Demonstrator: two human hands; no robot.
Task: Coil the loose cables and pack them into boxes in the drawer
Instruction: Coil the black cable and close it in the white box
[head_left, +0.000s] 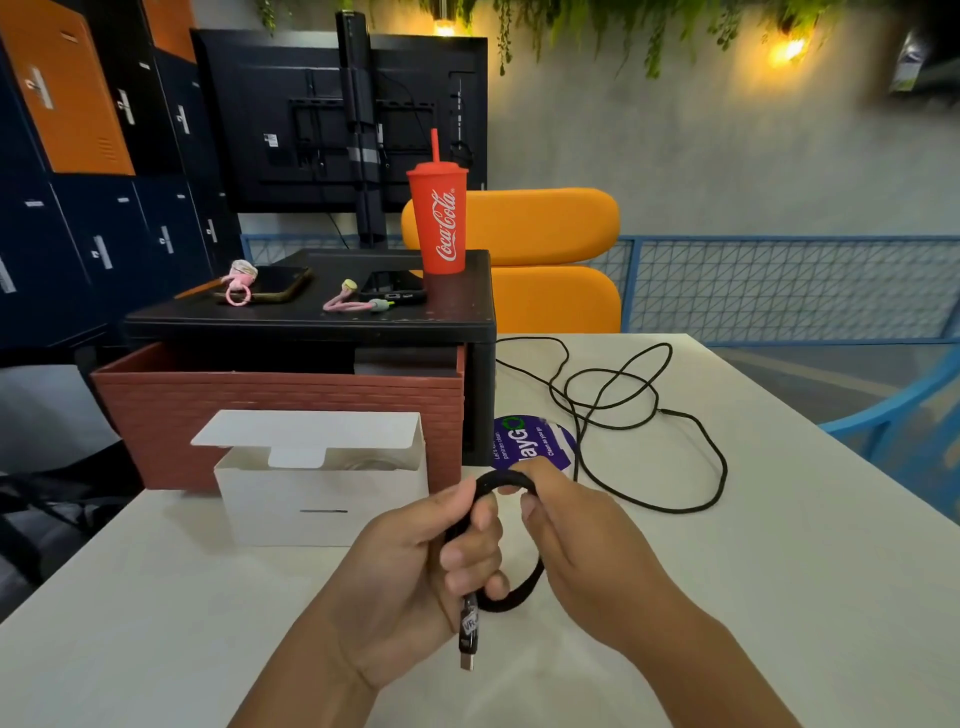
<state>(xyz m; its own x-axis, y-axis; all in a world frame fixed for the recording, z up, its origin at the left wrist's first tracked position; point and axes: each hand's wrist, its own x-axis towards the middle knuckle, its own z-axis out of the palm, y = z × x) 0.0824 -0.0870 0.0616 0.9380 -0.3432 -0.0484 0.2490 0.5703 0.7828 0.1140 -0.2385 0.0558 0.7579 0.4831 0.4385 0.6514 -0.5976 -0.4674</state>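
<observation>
My left hand (431, 551) grips a small coil of black braided cable (519, 597), with the USB plug (467, 642) hanging below the fist. My right hand (566, 525) pinches the top of the same loop. The rest of the black cable (649, 415) lies in loose loops on the white table (727, 597) to the right. An open white box (322, 493) stands just left of my hands, lid flap up. Behind it the brick-red drawer (280, 415) is pulled out from under a black stand (311, 325).
On the black stand sit a red Coca-Cola cup (444, 218), two phones (275, 286) and pink cable ties (348, 304). A purple sticker (530, 441) is on the table by the stand. An orange chair (545, 260) and a blue chair (898, 431) stand beyond the table edges.
</observation>
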